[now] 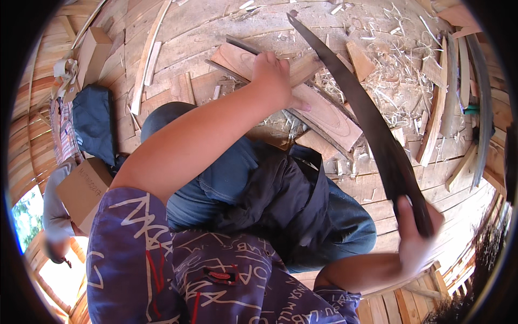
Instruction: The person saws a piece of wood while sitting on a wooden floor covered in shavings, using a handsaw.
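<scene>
My right hand (416, 236) grips the handle of a long, dark, curved machete (372, 121), with its tip pointing up and away to the far side. My left hand (275, 81) is closed around a short piece of wood (306, 69) lying across a flat board (333, 120). The thumb rests against the board, and part of the wood is hidden beneath my palm. The machete is held to the right of the wood; in this view its blade passes close to the short piece's end, and whether they touch I cannot tell.
Pale shavings (396, 97) and wood offcuts (360, 60) litter the plank floor (189, 33). Long strips (436, 108) lie at right. Cardboard boxes (83, 189) and a dark blue bag (93, 121) stand at left, near another person (56, 208). My bent legs (216, 181) are close to the board.
</scene>
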Tool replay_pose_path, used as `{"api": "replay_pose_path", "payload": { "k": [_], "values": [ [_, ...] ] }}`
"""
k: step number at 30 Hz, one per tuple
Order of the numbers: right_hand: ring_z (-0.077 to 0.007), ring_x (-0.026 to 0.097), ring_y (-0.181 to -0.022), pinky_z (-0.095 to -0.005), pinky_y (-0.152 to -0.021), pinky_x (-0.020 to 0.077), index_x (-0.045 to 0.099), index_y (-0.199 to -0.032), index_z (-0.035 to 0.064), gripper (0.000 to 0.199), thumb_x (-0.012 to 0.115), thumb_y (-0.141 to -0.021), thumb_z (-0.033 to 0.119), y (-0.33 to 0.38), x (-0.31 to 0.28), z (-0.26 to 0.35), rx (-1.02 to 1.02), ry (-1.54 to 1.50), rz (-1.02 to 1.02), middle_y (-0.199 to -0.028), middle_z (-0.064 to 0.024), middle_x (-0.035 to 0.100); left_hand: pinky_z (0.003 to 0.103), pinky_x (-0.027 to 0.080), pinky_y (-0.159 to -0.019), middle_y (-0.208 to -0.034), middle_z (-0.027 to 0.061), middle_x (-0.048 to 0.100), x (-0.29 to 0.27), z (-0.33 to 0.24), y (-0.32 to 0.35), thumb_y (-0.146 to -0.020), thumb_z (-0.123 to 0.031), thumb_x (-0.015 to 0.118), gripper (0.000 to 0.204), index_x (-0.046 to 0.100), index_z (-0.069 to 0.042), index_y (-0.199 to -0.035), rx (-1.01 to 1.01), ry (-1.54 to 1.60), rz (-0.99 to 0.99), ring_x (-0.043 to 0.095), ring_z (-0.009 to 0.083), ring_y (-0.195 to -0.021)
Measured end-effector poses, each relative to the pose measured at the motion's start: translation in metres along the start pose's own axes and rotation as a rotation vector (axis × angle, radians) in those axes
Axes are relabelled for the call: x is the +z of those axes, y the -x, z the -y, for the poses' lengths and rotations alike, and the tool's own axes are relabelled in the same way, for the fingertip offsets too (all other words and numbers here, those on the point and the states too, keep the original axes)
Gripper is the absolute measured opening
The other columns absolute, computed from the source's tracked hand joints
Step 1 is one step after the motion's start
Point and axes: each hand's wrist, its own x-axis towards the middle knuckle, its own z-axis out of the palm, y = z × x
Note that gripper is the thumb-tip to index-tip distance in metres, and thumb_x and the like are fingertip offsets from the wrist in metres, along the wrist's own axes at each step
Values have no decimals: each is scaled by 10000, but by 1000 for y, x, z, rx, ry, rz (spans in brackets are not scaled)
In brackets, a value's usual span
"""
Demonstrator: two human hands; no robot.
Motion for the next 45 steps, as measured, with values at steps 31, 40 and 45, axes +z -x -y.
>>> {"api": "replay_pose_path", "payload": {
  "k": [31, 40, 45],
  "values": [
    [-90, 457, -519, -270, -466, 327, 628, -775, -49, 235, 658, -863, 167, 21, -26, 28, 35, 113, 40, -551, -40, 517, 310, 307, -845, -1071, 45, 570, 5, 0, -4, -588, -902, 473, 1109, 522, 20, -1202, -21, -9, 45, 458, 195, -1023],
    [-43, 376, -517, -241, -466, 278, 590, -699, -17, 227, 727, -797, 136, -21, 37, 27, 3, -82, 54, -543, 19, 449, 315, 315, -881, -1100, 79, 577, -8, -8, -1, -629, -883, 451, 1100, 541, 59, -1191, -10, -70, 65, 469, 223, -1050],
    [-103, 432, -470, -269, -452, 298, 638, -792, -61, 216, 645, -823, 153, 38, -43, 3, -111, 98, 118, -530, -51, 498, 320, 314, -880, -1093, 73, 576, 1, 2, 3, -643, -875, 448, 1090, 539, 54, -1206, -60, -64, 53, 469, 222, -1045]
  ]
}}
